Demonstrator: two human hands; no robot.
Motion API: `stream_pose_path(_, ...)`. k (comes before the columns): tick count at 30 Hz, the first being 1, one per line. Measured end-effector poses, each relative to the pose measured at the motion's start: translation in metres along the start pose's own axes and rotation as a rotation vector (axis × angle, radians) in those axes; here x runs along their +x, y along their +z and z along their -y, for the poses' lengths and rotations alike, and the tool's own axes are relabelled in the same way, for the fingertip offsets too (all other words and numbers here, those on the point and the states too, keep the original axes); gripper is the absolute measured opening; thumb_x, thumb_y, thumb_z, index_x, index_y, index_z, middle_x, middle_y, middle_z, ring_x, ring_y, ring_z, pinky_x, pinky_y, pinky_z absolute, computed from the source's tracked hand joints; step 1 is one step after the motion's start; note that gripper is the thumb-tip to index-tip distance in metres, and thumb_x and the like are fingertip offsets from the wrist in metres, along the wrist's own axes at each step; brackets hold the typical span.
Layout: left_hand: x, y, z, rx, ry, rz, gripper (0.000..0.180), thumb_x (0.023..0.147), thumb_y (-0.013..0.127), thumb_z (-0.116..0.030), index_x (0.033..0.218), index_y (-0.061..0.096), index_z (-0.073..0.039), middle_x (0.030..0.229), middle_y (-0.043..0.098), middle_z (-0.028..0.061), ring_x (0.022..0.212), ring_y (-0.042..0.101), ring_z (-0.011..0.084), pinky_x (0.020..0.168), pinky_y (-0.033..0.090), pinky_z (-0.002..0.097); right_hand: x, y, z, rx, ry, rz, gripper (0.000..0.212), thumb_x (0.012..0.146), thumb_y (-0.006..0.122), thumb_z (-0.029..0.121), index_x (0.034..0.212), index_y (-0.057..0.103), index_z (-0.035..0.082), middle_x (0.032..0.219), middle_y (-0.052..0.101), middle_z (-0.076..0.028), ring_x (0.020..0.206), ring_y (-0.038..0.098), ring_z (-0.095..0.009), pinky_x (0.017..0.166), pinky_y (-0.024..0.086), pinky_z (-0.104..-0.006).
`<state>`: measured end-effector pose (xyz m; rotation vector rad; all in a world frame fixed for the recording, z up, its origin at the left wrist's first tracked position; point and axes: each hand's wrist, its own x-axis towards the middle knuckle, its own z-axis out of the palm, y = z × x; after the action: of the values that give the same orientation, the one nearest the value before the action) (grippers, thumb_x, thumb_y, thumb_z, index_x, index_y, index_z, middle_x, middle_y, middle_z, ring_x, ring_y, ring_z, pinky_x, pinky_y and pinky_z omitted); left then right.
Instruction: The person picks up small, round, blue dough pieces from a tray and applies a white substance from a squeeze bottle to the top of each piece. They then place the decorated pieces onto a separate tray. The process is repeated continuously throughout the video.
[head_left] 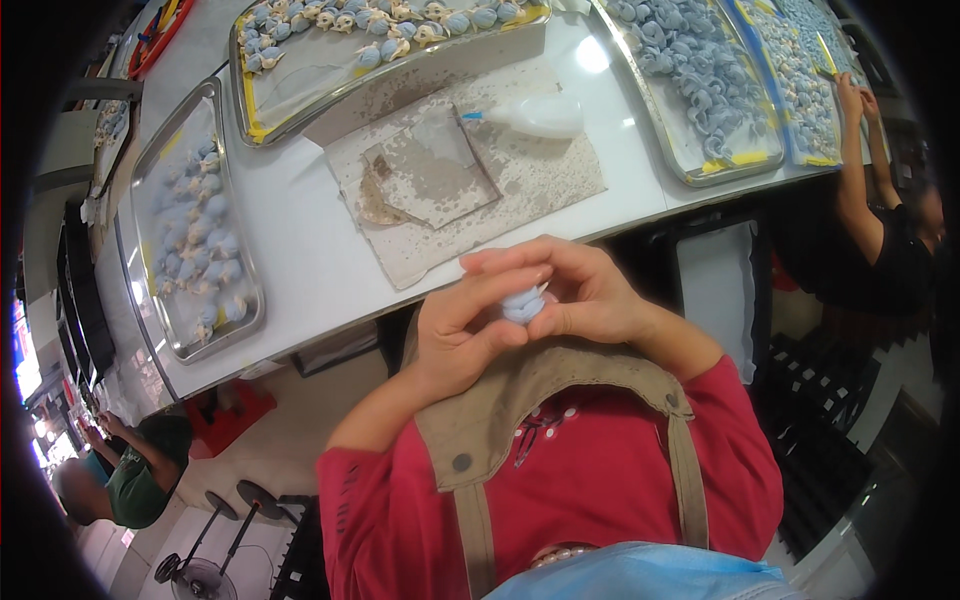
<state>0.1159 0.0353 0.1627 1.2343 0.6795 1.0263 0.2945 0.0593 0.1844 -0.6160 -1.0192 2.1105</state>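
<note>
Close in front of my chest, just off the table's near edge, I hold a small light-blue molded figure piece (522,304) with a pale part at its upper right. My left hand (462,322) is closed on it from the left, thumb below and fingers above. From the other side my right hand (592,298) grips it too, its thumb pressed to the lower side. The fingers hide much of the piece. Beyond my hands lies a glue-stained cardboard sheet (560,205) with a smaller piece of card (450,175) on it. A white squeeze bottle (540,115) with a blue tip rests there on its side.
Metal trays surround the cardboard: one at left (258,300) and one at the back (390,100) hold blue-and-cream figure pieces, one at right (690,178) holds blue curved parts. Another person's hands (855,98) work at the far right. A person in green (150,470) sits at lower left.
</note>
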Motion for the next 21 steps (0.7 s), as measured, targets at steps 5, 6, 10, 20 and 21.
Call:
stream_pose_path(5,0.0,0.0,-0.008,0.205,0.039,0.009,0.031,0.083,0.063,-0.017,0.11,0.06,-0.003,0.105,0.064,0.011,0.09,0.063,0.0188,0.077,0.048,0.0257,-0.002,0.003,0.003,-0.046,0.009,0.027,0.042,0.081,0.061,0.0,0.121,0.049,0.0,0.12,0.053,-0.009,0.108,0.051,-0.013,0.092,0.041,-0.0274)
stream_pose_path(6,0.0,0.0,-0.011,0.226,0.057,0.015,0.029,0.083,0.063,-0.017,0.109,0.061,-0.003,0.104,0.064,0.011,0.089,0.063,0.0189,0.076,0.049,0.0256,-0.003,0.004,0.003,-0.049,-0.005,0.027,0.041,0.081,0.061,-0.001,0.121,0.049,0.0,0.12,0.053,-0.009,0.108,0.051,-0.013,0.092,0.041,-0.0274)
stream_pose_path(10,0.001,0.001,-0.014,0.278,0.076,0.024,0.027,0.083,0.063,-0.016,0.106,0.062,-0.004,0.101,0.065,0.0112,0.088,0.064,0.0188,0.075,0.049,0.0251,-0.006,0.007,0.002,-0.055,-0.058,0.015,0.039,0.081,0.061,-0.002,0.119,0.051,0.0,0.12,0.053,-0.009,0.108,0.051,-0.014,0.092,0.042,-0.0275)
stream_pose_path(20,0.002,0.011,-0.017,-0.134,-0.111,-0.099,0.044,0.074,0.073,-0.018,0.111,0.056,0.001,0.112,0.059,0.0174,0.099,0.059,0.0227,0.085,0.046,0.0305,-0.002,-0.006,-0.008,0.018,-0.077,0.058,0.046,0.08,0.06,-0.004,0.123,0.044,0.001,0.127,0.048,-0.014,0.112,0.049,-0.016,0.089,0.043,-0.0289)
stream_pose_path(21,0.001,0.01,-0.015,-0.141,-0.091,-0.102,0.045,0.074,0.073,-0.018,0.111,0.056,0.001,0.112,0.059,0.0173,0.099,0.059,0.0227,0.085,0.046,0.0305,-0.001,-0.007,-0.01,0.013,-0.109,0.062,0.045,0.08,0.06,-0.003,0.122,0.045,0.001,0.127,0.048,-0.015,0.113,0.049,-0.017,0.089,0.043,-0.0293)
